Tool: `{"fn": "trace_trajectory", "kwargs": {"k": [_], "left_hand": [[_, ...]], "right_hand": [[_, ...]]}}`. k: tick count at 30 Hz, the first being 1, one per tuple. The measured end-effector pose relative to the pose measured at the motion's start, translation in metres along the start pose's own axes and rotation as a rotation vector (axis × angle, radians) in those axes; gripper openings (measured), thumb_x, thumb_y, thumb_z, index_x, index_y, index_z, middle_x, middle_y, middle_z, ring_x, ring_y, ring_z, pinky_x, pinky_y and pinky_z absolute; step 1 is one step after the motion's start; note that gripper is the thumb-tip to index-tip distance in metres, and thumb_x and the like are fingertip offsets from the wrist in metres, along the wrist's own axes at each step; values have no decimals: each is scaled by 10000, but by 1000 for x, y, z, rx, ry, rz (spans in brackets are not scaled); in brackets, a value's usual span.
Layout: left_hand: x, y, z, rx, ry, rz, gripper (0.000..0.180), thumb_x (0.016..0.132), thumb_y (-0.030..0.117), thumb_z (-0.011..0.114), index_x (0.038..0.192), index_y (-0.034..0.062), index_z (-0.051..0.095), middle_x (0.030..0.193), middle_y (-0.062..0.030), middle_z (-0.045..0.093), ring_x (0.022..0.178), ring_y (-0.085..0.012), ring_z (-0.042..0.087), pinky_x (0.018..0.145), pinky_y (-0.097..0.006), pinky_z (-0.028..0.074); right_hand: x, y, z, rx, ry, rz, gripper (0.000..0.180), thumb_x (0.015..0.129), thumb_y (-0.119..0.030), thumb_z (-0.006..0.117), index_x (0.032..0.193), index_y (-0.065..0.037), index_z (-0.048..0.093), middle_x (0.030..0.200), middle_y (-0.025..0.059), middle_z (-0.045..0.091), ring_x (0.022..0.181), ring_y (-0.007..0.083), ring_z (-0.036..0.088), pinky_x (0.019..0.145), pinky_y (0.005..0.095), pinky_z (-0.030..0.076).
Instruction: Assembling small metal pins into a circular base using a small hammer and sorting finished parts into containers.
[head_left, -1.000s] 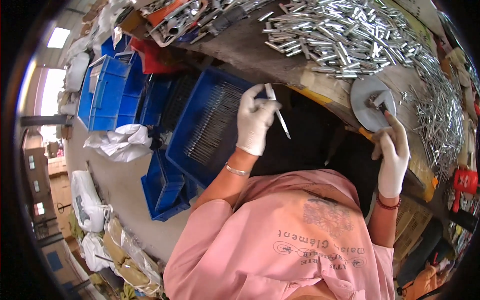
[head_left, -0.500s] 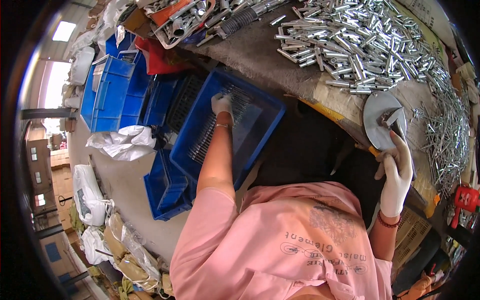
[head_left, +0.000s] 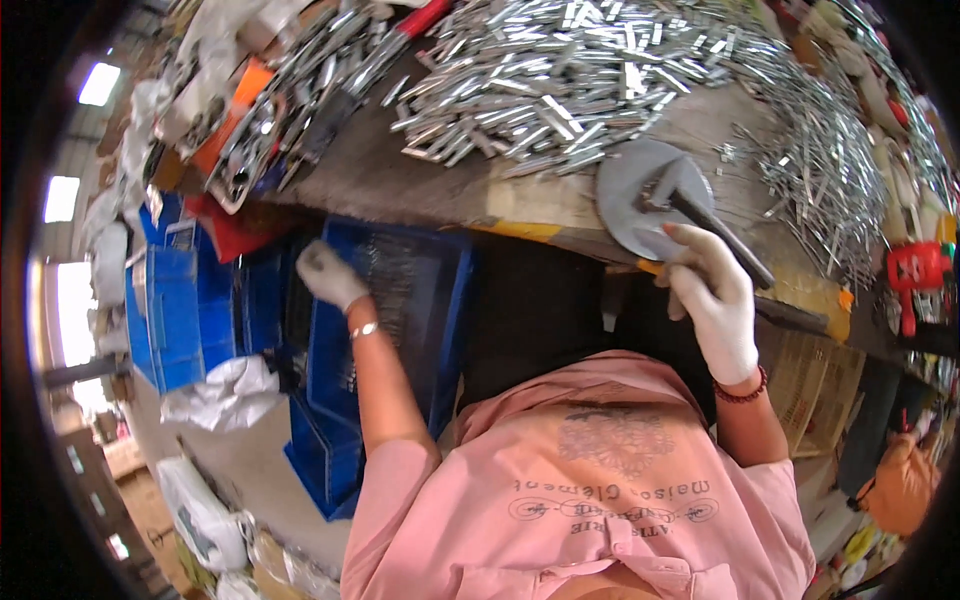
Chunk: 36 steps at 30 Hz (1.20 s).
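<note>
My left hand [head_left: 332, 278], in a white glove, is closed at the left rim of a blue plastic bin [head_left: 455, 335]; whatever it holds is hidden. Rows of thin metal rods [head_left: 390, 285] lie in that bin. Also gloved, my right hand [head_left: 715, 305] is half curled with its fingers apart and no object visible in it. It hovers beside a hammer [head_left: 725, 235], whose head rests on a round grey metal plate [head_left: 630, 205] at the bench edge. The fingertips are close to the plate's near rim.
A large heap of metal tubes [head_left: 560, 90] covers the bench, with a pile of thin pins [head_left: 825, 170] to its right. Tools and metal parts [head_left: 290, 110] crowd the far left. Blue bins [head_left: 175, 310] and a white bag [head_left: 225, 395] stand left; a yellow crate [head_left: 815, 395] is under the bench at right.
My left hand has moved from over the rods to the bin's left rim. The view has turned, shifting the bench leftward. My right hand stays near the hammer and plate.
</note>
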<state>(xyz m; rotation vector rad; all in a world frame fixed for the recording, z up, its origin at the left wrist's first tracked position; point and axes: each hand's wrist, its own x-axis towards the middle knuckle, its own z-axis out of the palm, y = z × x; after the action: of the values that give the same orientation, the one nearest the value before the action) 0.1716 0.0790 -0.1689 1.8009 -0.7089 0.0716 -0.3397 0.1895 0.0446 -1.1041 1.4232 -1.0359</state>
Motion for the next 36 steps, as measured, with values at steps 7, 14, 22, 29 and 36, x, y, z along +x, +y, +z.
{"fn": "trace_trajectory", "kwargs": {"k": [7,14,22,29,36], "left_hand": [[-88,285,-26,-220,-700,887,123,903,51,817,1014,47,765,1030,-122,743,914,-284,705,829,-373,563],[-119,311,10,154,-908,981,121,854,146,826,969,138,790,963,-99,696,914,-347,695,800,-462,559],[-128,313,-1,-111,-956,952,180,818,-27,799,972,60,764,961,-117,676,878,-313,681,788,-430,555],[-167,337,-9,-258,-1118,1100,163,805,24,842,932,76,752,923,-105,694,871,-338,681,773,-446,540],[-175,329,0,-352,-1177,988,134,809,59,861,913,77,777,881,-89,694,831,-311,671,755,-432,533]], "right_hand": [[-6,-2,-8,5,-98,22,196,983,-35,707,1166,-3,769,1002,21,747,863,76,666,755,259,543],[-10,-6,-37,-474,-19,-514,135,890,-44,790,1021,-25,765,968,130,732,886,305,715,811,376,569],[44,14,-132,-1317,509,-656,111,842,-81,759,937,-138,756,917,65,616,862,283,707,738,418,590],[65,5,-129,-1333,349,-652,107,850,-107,758,945,-99,709,960,66,614,890,307,687,758,426,586],[22,-16,-48,-297,142,-416,132,913,76,710,1021,14,668,987,28,718,905,83,698,796,248,576]]}}
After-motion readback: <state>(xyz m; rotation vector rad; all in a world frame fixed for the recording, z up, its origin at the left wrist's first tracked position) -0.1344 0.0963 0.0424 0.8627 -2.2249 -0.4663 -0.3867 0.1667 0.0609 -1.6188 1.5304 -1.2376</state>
